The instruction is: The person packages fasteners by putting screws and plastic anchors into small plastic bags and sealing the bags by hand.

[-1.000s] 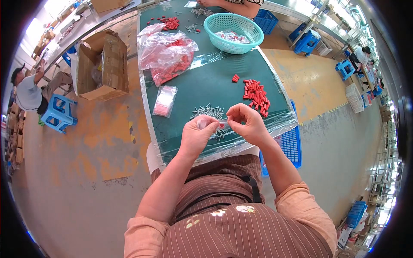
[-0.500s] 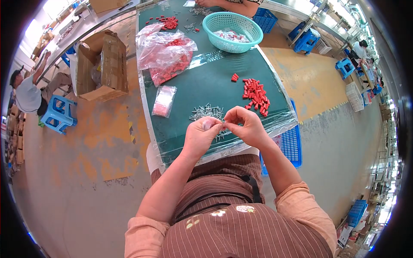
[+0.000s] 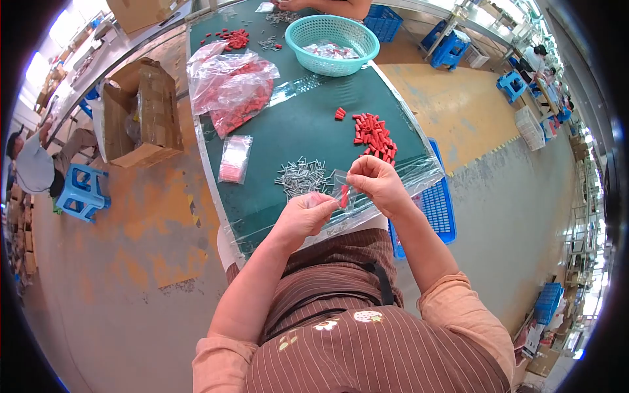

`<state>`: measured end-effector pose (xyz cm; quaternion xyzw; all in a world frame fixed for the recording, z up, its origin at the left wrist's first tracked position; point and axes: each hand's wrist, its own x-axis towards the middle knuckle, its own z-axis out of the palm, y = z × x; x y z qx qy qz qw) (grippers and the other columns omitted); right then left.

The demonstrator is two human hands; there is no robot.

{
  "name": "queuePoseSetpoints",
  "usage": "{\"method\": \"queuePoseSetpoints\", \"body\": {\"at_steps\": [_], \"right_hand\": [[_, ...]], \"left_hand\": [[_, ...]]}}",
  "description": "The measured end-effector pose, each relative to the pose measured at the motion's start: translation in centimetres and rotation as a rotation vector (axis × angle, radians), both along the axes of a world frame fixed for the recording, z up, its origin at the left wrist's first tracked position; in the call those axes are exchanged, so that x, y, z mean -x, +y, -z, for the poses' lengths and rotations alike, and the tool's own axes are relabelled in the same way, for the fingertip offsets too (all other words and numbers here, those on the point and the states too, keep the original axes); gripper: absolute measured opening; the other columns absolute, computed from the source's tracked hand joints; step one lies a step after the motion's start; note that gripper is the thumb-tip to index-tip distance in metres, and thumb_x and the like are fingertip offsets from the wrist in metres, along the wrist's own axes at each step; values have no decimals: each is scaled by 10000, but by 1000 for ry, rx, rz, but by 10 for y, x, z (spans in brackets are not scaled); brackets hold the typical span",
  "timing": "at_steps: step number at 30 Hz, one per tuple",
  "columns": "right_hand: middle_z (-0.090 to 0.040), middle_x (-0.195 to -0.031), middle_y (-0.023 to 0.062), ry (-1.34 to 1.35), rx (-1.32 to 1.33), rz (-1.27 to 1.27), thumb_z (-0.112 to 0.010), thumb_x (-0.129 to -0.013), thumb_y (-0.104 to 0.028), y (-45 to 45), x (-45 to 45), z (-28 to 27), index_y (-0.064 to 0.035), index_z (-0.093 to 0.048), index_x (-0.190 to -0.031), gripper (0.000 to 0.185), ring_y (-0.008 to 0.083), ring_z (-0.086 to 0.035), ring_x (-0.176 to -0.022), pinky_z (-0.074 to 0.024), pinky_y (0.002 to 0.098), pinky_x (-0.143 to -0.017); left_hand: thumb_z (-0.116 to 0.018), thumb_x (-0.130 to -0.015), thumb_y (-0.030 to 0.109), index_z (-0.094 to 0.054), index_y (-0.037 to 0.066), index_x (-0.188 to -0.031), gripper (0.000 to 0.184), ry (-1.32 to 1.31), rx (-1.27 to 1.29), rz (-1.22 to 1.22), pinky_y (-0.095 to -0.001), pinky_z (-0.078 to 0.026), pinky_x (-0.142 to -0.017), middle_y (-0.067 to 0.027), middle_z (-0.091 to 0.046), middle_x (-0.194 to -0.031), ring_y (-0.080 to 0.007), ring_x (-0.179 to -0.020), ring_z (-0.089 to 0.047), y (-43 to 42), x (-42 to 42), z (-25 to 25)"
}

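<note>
A small clear bag (image 3: 344,191) with red pieces in it hangs between my two hands over the table's near edge. My left hand (image 3: 306,213) pinches its lower left side, with more pinkish clear plastic inside the curled fingers. At the bag's upper right, my right hand (image 3: 377,183) is closed on it with thumb and fingertips. Just beyond my left hand lies a pile of grey metal pins (image 3: 303,177). Red sleeves (image 3: 373,136) are heaped beyond my right hand, a few apart from them. A flat pack of clear bags (image 3: 235,159) rests at the left.
Farther up the green table (image 3: 308,118) are a large plastic bag of red parts (image 3: 239,95), a turquoise basket (image 3: 332,46) holding small bags, and another person's arm (image 3: 337,6). A blue crate (image 3: 432,206) stands right of the table, a cardboard box (image 3: 144,114) to its left.
My hands, pressed together half a second ago, have parted slightly, and the bag with red pieces now shows between them. The whole view has shifted, with the table farther left.
</note>
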<state>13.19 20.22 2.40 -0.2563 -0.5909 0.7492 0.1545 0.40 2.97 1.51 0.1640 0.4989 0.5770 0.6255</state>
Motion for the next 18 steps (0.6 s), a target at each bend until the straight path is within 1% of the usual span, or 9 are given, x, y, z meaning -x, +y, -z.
{"method": "queuePoseSetpoints", "body": {"at_steps": [2,5,8,10,12,14,17,18], "right_hand": [[-639,-877,-9,7,70,20,-730,-825,-24,-1,-6,-1,-48,-635,-932,144,76,-586,-821,-462,225,-748],[-614,-843,-1,30,61,67,-715,-845,-7,-1,-18,-2,-37,-616,-927,132,71,-553,-720,-452,210,-648],[-609,-818,-1,7,-138,142,-683,-855,2,9,-45,-14,-34,-615,-906,92,72,-547,-708,-445,209,-649],[-622,-816,10,-108,-305,205,-652,-859,7,24,-79,-30,-31,-619,-903,66,78,-562,-730,-458,216,-680],[-648,-852,24,-177,-482,364,-654,-852,-8,42,-116,-37,-18,-637,-932,82,92,-596,-778,-477,241,-692],[-661,-865,37,-351,-762,541,-632,-866,-16,69,-154,-21,-6,-646,-968,104,104,-605,-767,-492,263,-702],[-663,-887,51,-437,-1009,596,-624,-864,-17,58,-154,-35,3,-651,-994,134,121,-614,-774,-500,273,-723],[-660,-892,54,-385,-955,537,-624,-862,-15,53,-149,-33,2,-652,-991,134,123,-612,-780,-499,274,-726]], "left_hand": [[-656,-950,277,-656,38,-987,242,-80,-51,31,-209,-219,-452,91,-393,-630,-22,-509,-298,0,0,5],[-626,-969,266,-633,31,-1018,241,-138,-62,59,-198,-227,-452,84,-391,-636,-23,-500,-298,2,-4,6],[-624,-969,261,-598,14,-1115,289,-208,-113,48,-182,-252,-454,56,-470,-703,-26,-524,-329,3,-7,6],[-598,-974,206,-554,3,-1201,308,-281,-116,4,-198,-295,-470,18,-527,-799,-31,-550,-363,2,-4,8],[-577,-969,160,-507,-2,-1281,359,-344,-132,-34,-210,-355,-495,-21,-568,-892,-45,-600,-418,1,-1,10],[-563,-954,122,-458,-1,-1357,435,-395,-159,-53,-219,-431,-531,-64,-591,-982,-69,-674,-491,0,1,13],[-532,-933,78,-433,-2,-1391,475,-379,-151,-92,-277,-529,-637,-101,-599,-1045,-119,-759,-562,3,-3,16],[-539,-940,88,-430,-2,-1394,475,-359,-153,-99,-292,-542,-665,-111,-602,-1071,-133,-791,-576,4,-5,16]]}}
